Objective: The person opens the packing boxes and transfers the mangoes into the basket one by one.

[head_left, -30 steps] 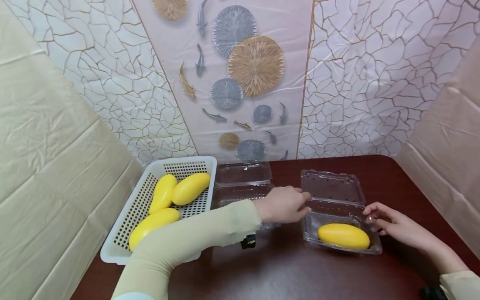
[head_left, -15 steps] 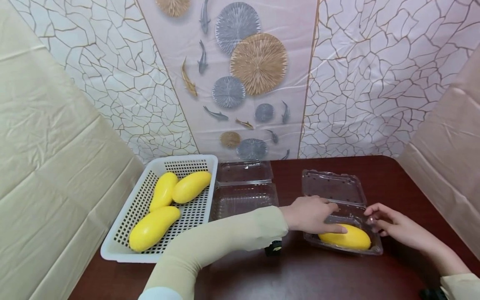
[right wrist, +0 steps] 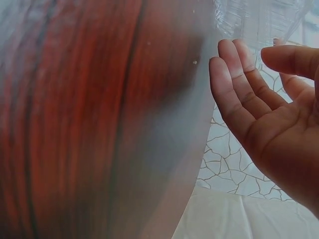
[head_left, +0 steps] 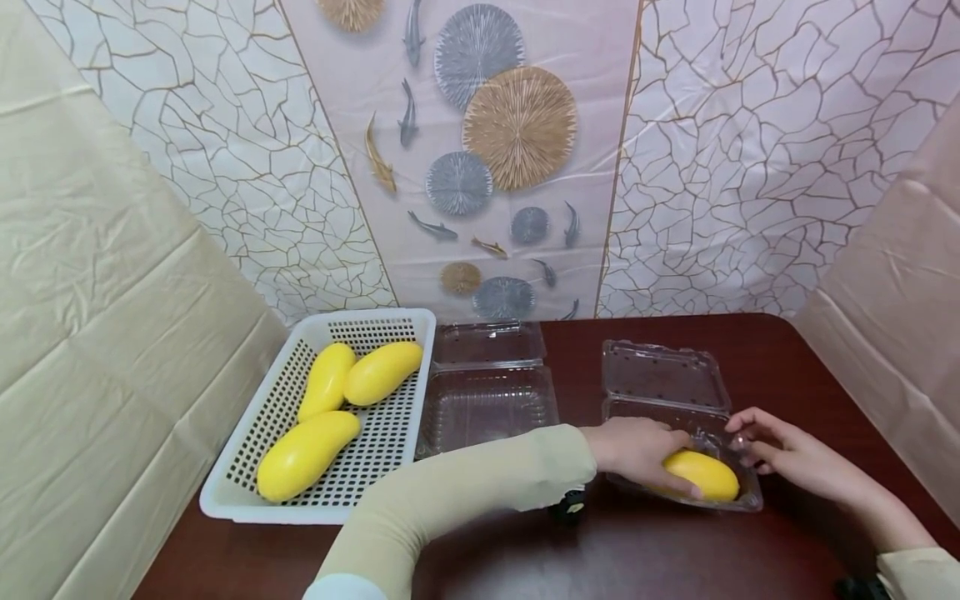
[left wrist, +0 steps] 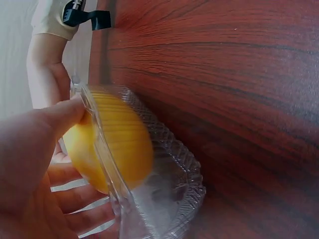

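A yellow mango (head_left: 707, 477) lies in the near part of a clear plastic clamshell box (head_left: 624, 408), its lid tipped back. My left hand (head_left: 637, 450) grips the mango's left end, thumb on the near side and fingers on the far side. In the left wrist view the thumb and fingers go round the mango (left wrist: 122, 142) at the box's rim. My right hand (head_left: 780, 450) is at the box's right edge, fingertips at the rim. Its fingers are loosely bent in the right wrist view, apart from the thumb; whether they press the plastic is hard to tell.
A white perforated basket (head_left: 217, 492) at the left holds 3 more mangoes (head_left: 307, 457). Between basket and hands stands a second clear clamshell box (head_left: 487, 408), lid back. The dark red table (head_left: 570, 558) ends at a patterned backdrop (head_left: 517, 242).
My left hand has moved right from beside the clamshell box, reached into it and taken hold of the mango. My right hand has stayed at the box's right edge.
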Tool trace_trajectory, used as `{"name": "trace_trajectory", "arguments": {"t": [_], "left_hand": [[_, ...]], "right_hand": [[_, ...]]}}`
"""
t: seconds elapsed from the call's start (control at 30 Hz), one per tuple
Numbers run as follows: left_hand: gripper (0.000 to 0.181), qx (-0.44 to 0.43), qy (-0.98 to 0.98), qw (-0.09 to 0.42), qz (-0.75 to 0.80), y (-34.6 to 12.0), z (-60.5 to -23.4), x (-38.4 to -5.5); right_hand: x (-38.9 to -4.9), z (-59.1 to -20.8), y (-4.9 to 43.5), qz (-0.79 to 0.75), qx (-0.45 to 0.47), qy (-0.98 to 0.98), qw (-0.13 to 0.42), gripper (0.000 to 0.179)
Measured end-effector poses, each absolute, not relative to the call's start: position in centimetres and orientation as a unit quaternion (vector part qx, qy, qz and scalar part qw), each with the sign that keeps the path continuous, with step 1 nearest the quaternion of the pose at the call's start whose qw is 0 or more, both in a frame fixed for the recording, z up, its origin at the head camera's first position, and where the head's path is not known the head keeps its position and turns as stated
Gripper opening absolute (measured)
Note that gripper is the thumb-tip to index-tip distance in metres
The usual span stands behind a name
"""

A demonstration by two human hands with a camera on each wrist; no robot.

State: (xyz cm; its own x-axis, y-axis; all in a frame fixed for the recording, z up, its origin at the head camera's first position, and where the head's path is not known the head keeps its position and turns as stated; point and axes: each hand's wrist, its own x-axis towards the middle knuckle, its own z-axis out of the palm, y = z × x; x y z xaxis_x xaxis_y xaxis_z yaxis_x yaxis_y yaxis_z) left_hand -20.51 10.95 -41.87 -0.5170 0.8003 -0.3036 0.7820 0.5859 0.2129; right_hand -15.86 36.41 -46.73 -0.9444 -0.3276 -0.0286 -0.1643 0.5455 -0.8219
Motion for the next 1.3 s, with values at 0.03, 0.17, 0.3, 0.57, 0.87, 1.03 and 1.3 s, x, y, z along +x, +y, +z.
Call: {"name": "trace_trajectory", "arguments": {"t": [0.03, 0.17, 0.3, 0.57, 0.87, 1.03, 1.3], "left_hand": [[0.057, 0.454, 0.868, 0.196, 0.029, 11.0, -42.0, -20.5], [0.056, 0.458, 0.858, 0.226, 0.056, 11.0, -42.5, -20.9], [0.055, 0.457, 0.851, 0.246, 0.082, 11.1, -42.7, -21.2], [0.054, 0.466, 0.852, 0.230, 0.068, 11.1, -42.0, -21.3], [0.054, 0.483, 0.854, 0.186, 0.050, 10.7, -40.1, -21.7], [0.061, 0.485, 0.857, 0.168, 0.041, 10.1, -38.0, -21.9], [0.066, 0.499, 0.855, 0.136, 0.038, 8.1, -34.4, -22.3]], "right_hand": [[-15.9, -46.8, 36.4, -0.457, -0.141, 0.874, 0.091, 0.015], [-15.9, -46.9, 36.3, -0.460, -0.141, 0.872, 0.092, 0.016], [-15.9, -46.9, 36.2, -0.461, -0.135, 0.873, 0.089, 0.016], [-15.8, -46.6, 35.8, -0.455, -0.111, 0.877, 0.106, 0.018], [-15.7, -46.2, 35.6, -0.450, -0.102, 0.880, 0.115, 0.019], [-15.7, -45.9, 35.6, -0.439, -0.092, 0.887, 0.110, 0.024], [-15.5, -45.5, 35.1, -0.427, -0.079, 0.896, 0.097, 0.021]]}}
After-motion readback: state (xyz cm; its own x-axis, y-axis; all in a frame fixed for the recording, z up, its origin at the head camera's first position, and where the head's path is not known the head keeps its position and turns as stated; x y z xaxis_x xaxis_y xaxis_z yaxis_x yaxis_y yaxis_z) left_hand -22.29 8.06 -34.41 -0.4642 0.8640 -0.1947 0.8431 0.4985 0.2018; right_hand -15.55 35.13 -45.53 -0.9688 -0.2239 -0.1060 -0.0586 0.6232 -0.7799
